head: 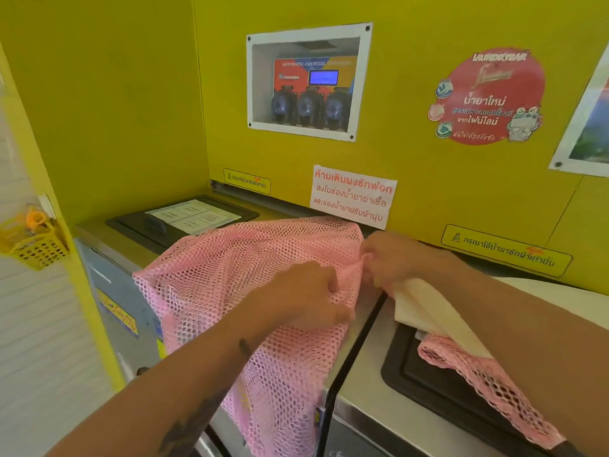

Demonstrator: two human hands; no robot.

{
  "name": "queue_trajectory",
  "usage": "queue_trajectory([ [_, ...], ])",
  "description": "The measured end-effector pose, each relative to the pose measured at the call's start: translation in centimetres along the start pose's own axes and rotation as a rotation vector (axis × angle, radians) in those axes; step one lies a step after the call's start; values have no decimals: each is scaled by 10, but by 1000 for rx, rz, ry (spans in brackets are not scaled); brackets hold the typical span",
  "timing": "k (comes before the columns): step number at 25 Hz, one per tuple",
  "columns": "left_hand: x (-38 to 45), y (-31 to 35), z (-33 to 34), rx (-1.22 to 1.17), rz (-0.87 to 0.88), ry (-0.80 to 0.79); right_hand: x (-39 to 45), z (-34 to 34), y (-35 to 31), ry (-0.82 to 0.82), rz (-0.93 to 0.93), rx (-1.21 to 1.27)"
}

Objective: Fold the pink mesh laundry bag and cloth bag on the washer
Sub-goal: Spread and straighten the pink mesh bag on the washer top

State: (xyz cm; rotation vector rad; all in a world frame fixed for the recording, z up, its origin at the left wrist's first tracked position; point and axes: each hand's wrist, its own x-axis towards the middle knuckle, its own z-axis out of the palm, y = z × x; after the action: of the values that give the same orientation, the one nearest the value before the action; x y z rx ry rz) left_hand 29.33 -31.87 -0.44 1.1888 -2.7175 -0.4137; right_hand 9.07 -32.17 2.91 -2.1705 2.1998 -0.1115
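A pink mesh laundry bag is draped over the top of the left washer and hangs down its front. My left hand pinches the mesh near the bag's right edge. My right hand grips the same bunched edge just to the right, the two hands almost touching. A cream cloth bag lies under my right forearm on the right washer. More pink mesh trails from beneath the cloth across that washer's black lid.
A yellow wall panel with stickers and a paper notice stands right behind the washers. A windowed dispenser box sits higher up. A yellow plastic basket hangs on the left wall. A black detergent lid lies on the left washer.
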Motion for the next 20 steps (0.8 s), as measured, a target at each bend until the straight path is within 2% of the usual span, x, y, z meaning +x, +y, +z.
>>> queue_trajectory([
  [2, 4, -6, 3, -22, 21, 133, 5, -19, 4, 150, 43, 221],
  [4, 12, -15, 0, -227, -27, 288, 3, -28, 4, 346, 69, 393],
  [6, 17, -26, -11, -422, -97, 415, 1, -24, -1, 382, 48, 421],
  [9, 20, -41, -23, -560, -166, 512, 0, -8, -13, 368, -38, 336],
  [13, 24, -58, -23, -459, -217, 545, 6, -5, -28, 382, 6, 83],
  [15, 28, -69, -20, -369, -263, 560, 5, -10, -37, 510, 25, -94],
  [16, 29, -75, -18, -323, -288, 567, 2, -13, -42, 587, -33, -116],
  [17, 30, -81, -16, -294, -307, 573, -2, -15, -46, 599, -106, -78],
  [18, 31, -86, -14, -284, -321, 579, -5, -16, -50, 524, -164, 16],
  [20, 31, -95, -7, -302, -334, 583, -8, -9, -56, 172, -188, 127],
])
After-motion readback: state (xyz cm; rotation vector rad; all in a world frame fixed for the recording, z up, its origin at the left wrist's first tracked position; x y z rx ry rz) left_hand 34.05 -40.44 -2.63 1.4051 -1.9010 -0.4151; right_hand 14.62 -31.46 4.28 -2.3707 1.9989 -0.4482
